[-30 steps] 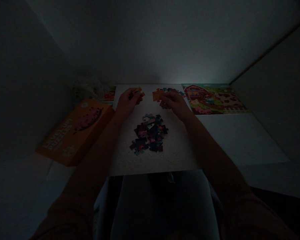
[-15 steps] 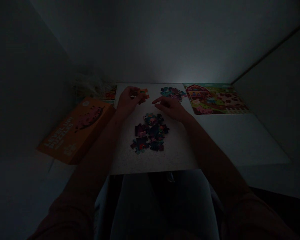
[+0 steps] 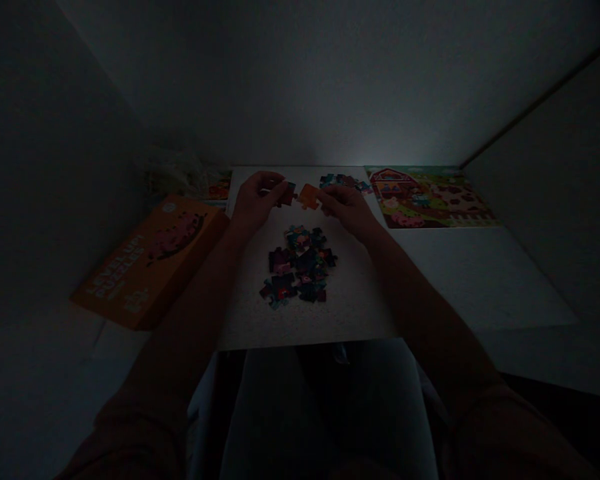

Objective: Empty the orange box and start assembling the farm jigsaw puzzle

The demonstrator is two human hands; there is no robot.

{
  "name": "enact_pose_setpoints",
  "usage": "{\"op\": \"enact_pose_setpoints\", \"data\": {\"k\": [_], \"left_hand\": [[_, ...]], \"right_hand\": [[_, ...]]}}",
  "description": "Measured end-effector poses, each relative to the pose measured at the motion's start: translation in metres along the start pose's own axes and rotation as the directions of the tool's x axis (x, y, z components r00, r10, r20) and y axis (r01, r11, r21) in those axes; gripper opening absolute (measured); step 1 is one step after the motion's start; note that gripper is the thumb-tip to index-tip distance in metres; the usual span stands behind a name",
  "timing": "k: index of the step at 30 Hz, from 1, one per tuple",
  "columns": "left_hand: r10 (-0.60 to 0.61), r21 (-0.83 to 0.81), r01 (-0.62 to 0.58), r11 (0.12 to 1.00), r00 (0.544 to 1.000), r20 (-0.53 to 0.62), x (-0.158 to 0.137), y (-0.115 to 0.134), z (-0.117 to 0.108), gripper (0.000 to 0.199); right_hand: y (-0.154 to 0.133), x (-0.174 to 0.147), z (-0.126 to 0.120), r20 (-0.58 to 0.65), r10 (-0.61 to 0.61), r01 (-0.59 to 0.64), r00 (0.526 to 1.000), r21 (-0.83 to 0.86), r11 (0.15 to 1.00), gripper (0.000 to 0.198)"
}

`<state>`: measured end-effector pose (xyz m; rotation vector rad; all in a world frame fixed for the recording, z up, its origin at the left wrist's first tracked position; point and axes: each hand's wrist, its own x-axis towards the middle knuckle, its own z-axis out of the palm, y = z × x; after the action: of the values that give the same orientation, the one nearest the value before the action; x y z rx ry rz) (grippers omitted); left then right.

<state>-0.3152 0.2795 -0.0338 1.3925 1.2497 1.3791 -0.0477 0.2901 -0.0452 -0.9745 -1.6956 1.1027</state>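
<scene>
My left hand (image 3: 258, 197) is closed on a dark reddish puzzle piece (image 3: 289, 195), pinched between thumb and fingers. Just to its right, my right hand (image 3: 345, 205) pinches an orange puzzle piece (image 3: 309, 197). The two pieces are held close to each other above the white board; whether they touch I cannot tell. Nearer to me lies a loose heap of dark puzzle pieces (image 3: 307, 261). Behind my right hand is another group of teal and pink pieces (image 3: 344, 181), partly hidden by the hand.
An orange puzzle box (image 3: 153, 257) lies tilted at the left. Behind it is crumpled clear plastic (image 3: 173, 170). At the right lies a farm-scene puzzle (image 3: 430, 197) with a barn and a cow. The white board (image 3: 350, 313) ends in front of my lap. The room is dim.
My right hand has closed on the orange piece, formerly in my left hand. A dark reddish piece now shows in my left hand.
</scene>
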Motion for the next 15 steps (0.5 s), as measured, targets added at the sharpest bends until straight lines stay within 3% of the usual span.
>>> {"op": "enact_pose_setpoints", "data": {"k": [3, 6, 9, 11, 15], "left_hand": [[-0.006, -0.018, 0.005, 1.0, 0.996, -0.086, 0.005, -0.004, -0.003, 0.031], [0.026, 0.01, -0.025, 1.0, 0.994, -0.104, 0.005, -0.007, -0.008, 0.039], [0.03, 0.039, -0.026, 0.999, 0.993, -0.111, 0.005, -0.008, -0.011, 0.043], [0.003, 0.048, 0.002, 0.999, 0.995, -0.1, 0.004, -0.006, -0.012, 0.045], [-0.031, 0.038, 0.031, 0.999, 0.999, 0.02, -0.002, 0.003, -0.01, 0.044]], "right_hand": [[-0.003, -0.001, -0.002, -0.009, 0.024, -0.024, 1.0, 0.045, 0.999, 0.073], [-0.008, -0.005, -0.004, 0.026, 0.005, -0.006, 1.0, 0.052, 0.999, 0.054], [-0.008, -0.009, -0.01, 0.195, -0.035, 0.035, 0.98, 0.002, 0.999, 0.033], [-0.004, -0.009, -0.017, 0.301, -0.06, 0.083, 0.952, -0.064, 0.995, 0.03], [0.007, -0.007, -0.023, 0.228, -0.068, 0.105, 0.971, -0.154, 0.982, 0.035]]}}
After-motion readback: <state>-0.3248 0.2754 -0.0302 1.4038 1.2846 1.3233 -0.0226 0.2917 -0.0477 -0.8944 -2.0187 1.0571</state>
